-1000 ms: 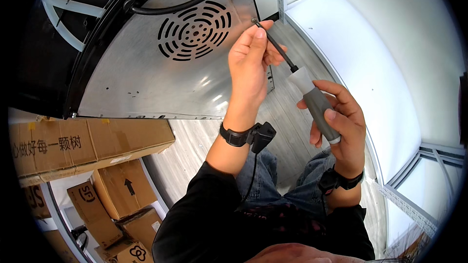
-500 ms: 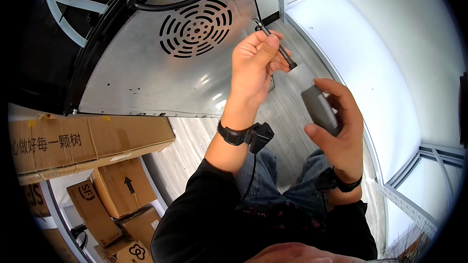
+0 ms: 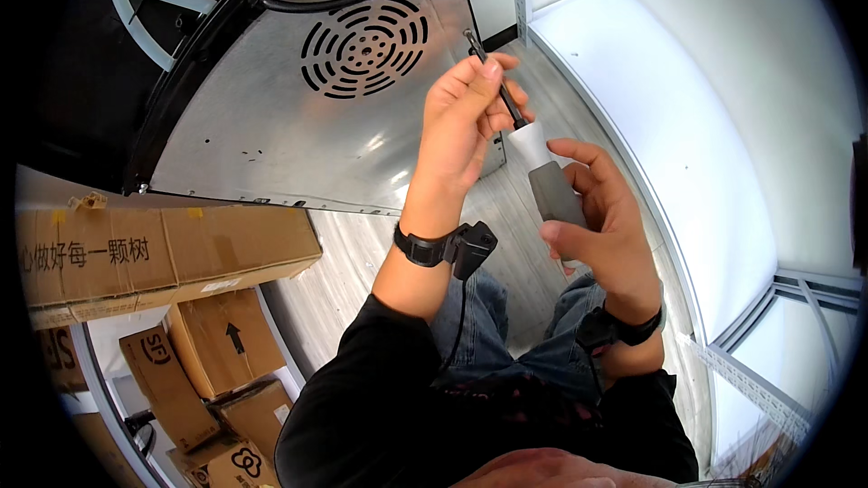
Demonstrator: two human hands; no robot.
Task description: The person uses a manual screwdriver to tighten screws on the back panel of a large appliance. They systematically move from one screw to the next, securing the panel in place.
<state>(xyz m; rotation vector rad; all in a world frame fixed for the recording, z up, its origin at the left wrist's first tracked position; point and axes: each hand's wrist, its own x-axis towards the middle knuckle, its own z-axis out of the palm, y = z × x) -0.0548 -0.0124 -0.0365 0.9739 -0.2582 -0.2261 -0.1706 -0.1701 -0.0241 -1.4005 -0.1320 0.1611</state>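
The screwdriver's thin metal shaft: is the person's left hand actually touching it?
Touching. The head view shows the left hand with its fingers pinched around the dark shaft of the screwdriver, with no gap; the right hand wraps the grey handle.

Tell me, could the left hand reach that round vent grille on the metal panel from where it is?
Probably yes: the left hand pinches the screwdriver shaft just beside the vent grille, with nothing between them.

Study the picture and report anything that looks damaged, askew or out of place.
Little stands out. The cardboard box at left has torn tape curling at its top edge. Both hands hold the screwdriver steadily against the metal panel.
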